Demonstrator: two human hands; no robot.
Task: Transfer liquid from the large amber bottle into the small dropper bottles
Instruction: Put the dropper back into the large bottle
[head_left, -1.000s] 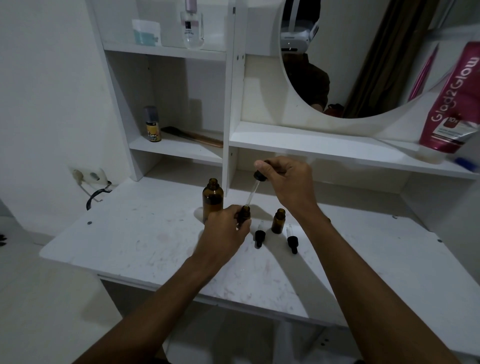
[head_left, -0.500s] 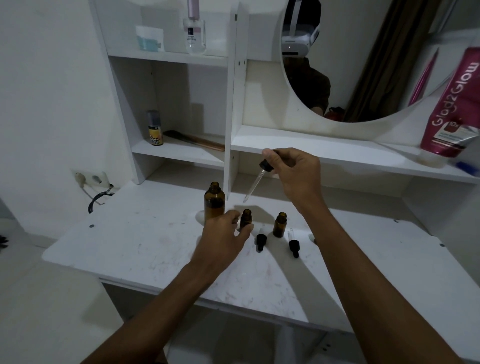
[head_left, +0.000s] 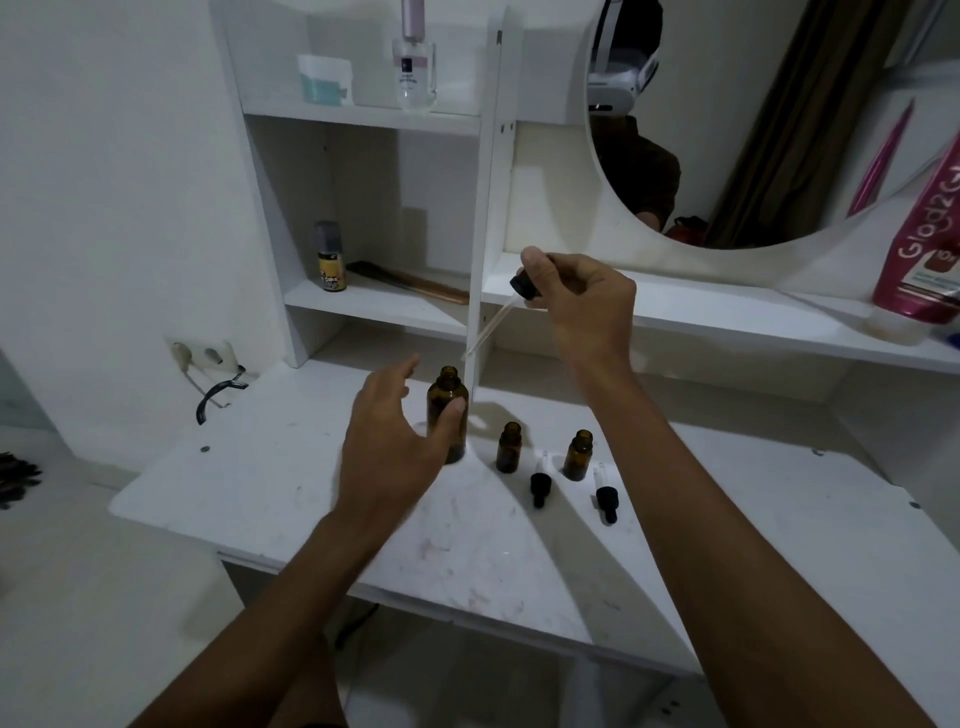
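Observation:
The large amber bottle (head_left: 447, 415) stands uncapped on the white desk (head_left: 322, 467). My left hand (head_left: 389, 441) is spread beside it, thumb touching its front and fingers reaching past its left side. My right hand (head_left: 582, 301) pinches the black cap of a dropper (head_left: 522, 286). Its glass pipette slants down-left, with the tip just above and right of the large bottle's mouth. Two small amber dropper bottles (head_left: 509, 447) (head_left: 579, 454) stand open to the right. Two black dropper caps (head_left: 540, 488) (head_left: 605, 499) lie in front of them.
White shelves rise behind the desk, with a divider panel (head_left: 483, 234) right behind the large bottle. A small yellow bottle (head_left: 331, 260) and a comb (head_left: 415, 283) sit on the left shelf. A pink tube (head_left: 924, 249) stands far right. A wall socket with a black cable (head_left: 213, 384) is at left.
My left hand let go of the small bottle and moved left to the large bottle. My right hand lifted the dropper out and carried it up and left, over the large bottle.

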